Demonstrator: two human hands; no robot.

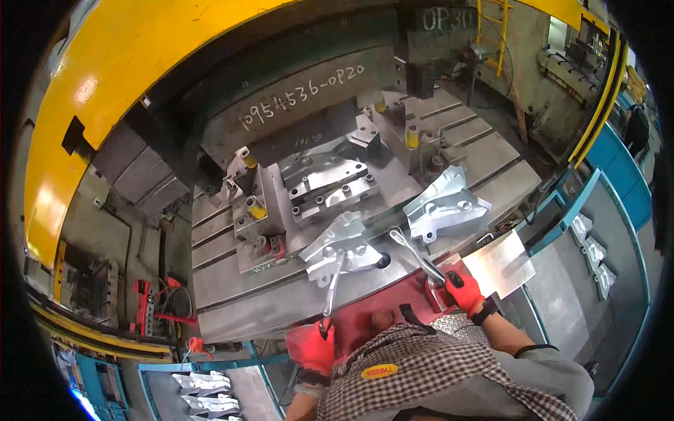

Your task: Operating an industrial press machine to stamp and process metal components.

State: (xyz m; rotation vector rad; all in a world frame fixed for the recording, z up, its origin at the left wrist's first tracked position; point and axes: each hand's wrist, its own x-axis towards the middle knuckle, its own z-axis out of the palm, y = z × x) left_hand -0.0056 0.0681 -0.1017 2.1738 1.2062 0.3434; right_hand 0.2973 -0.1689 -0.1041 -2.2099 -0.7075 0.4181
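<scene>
Both my hands wear red gloves with dark parts. My left hand (316, 347) is closed round the near end of a silver rod-shaped hand tool (334, 286). Its far end meets a bent stamped sheet-metal part (319, 254) at the front of the press bed. My right hand (465, 289) grips a second silver hand tool (419, 257), whose rounded far end lies left of another stamped metal part (449, 210). That part appears apart from the tool. The exact kind of the tools is not clear.
The steel die (337, 193) stands behind the parts, between yellow-marked posts (256, 208). A yellow press frame (91, 91) arches overhead. A flat metal sheet (500, 264) lies right of my right hand. More stamped parts (595, 254) rest on the right table, others (209, 403) at lower left.
</scene>
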